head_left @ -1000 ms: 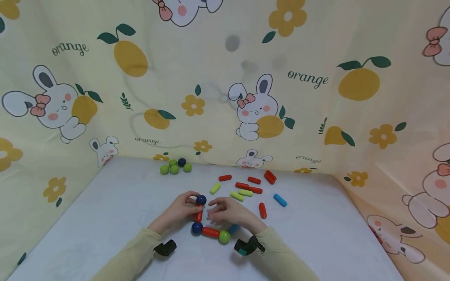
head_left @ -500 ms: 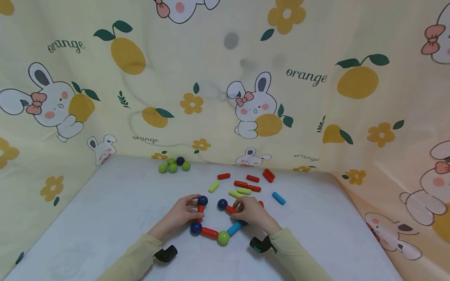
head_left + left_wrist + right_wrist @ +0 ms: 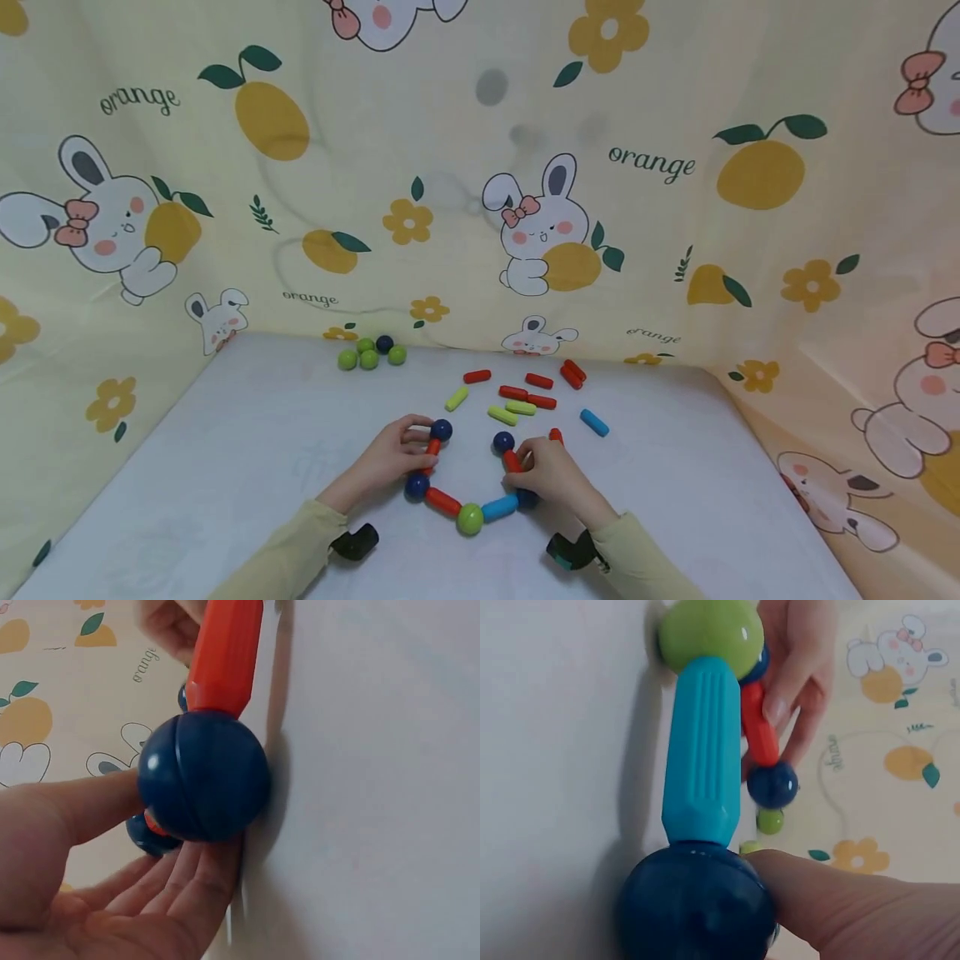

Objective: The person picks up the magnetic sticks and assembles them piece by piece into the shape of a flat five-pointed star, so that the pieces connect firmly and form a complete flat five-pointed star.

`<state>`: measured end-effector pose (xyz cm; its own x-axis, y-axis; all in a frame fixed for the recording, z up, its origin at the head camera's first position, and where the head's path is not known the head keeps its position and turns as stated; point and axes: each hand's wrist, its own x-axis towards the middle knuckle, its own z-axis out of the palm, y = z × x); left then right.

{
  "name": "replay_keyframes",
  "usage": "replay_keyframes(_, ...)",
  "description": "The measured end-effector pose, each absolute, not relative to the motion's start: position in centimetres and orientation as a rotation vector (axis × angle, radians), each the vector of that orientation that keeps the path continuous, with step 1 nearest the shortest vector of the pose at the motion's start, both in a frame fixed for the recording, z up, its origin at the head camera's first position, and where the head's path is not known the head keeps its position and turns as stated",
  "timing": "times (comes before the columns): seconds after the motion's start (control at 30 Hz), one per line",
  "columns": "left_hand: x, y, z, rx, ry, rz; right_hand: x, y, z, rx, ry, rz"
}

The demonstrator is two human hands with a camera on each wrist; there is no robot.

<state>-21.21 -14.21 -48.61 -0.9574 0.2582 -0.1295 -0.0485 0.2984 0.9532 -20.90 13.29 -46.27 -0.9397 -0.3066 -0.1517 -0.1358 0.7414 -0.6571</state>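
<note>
A chain of rods and balls, shaped like a U, lies between my hands in the head view. My left hand (image 3: 393, 450) holds its left side, thumb on a red rod (image 3: 432, 456) and fingers at the upper dark blue ball (image 3: 441, 430). My right hand (image 3: 553, 473) pinches the right red rod (image 3: 512, 462), which ends in another dark blue ball (image 3: 503, 442). The front runs from the lower left blue ball (image 3: 204, 776) through a red rod (image 3: 443, 502), a green ball (image 3: 469, 520) and a light blue rod (image 3: 703, 750) to a blue ball (image 3: 697, 904), partly hidden by my right hand.
Behind the chain lie loose red rods (image 3: 513, 392), yellow-green rods (image 3: 502, 415) and a blue rod (image 3: 595, 422). Green balls (image 3: 368, 359) and one dark blue ball (image 3: 385, 344) cluster at the back left. A printed curtain (image 3: 450, 167) encloses the white table (image 3: 225, 467).
My right hand has moved right and now pinches the right red rod. The chain's right side has swung outward, widening the U. The left hand stays nearly in place.
</note>
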Motion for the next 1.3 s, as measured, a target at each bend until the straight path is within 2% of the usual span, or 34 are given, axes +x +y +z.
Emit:
replay_keyframes(0.3, -22.6, -13.6, -48.5, 0.336, 2.275, 1.663, -18.6, 14.1, -46.4, -0.261, 2.685, -0.979)
replay_keyframes(0.53, -23.3, -13.3, -48.6, 0.378, 2.271, 1.651, -18.0, 14.6, -45.3, -0.244, 2.662, -0.956)
replay_keyframes(0.63, -23.4, -13.1, -48.5, 0.372, 2.27, 1.655, -19.5, 15.1, -44.2, -0.279, 2.726, -0.954)
replay_keyframes(0.77, -23.4, -12.9, -48.4, 0.36, 2.278, 1.654, -23.1, 15.3, -43.3, -0.431, 2.816, -0.968)
replay_keyframes(0.97, -23.5, -12.7, -48.3, 0.373, 2.245, 1.669, -27.6, 13.7, -44.0, -0.639, 2.791, -0.878)
replay_keyframes(1.3, -23.9, -12.5, -48.2, 0.388, 2.256, 1.66, -28.7, 11.1, -45.1, -0.592, 2.898, -0.579)
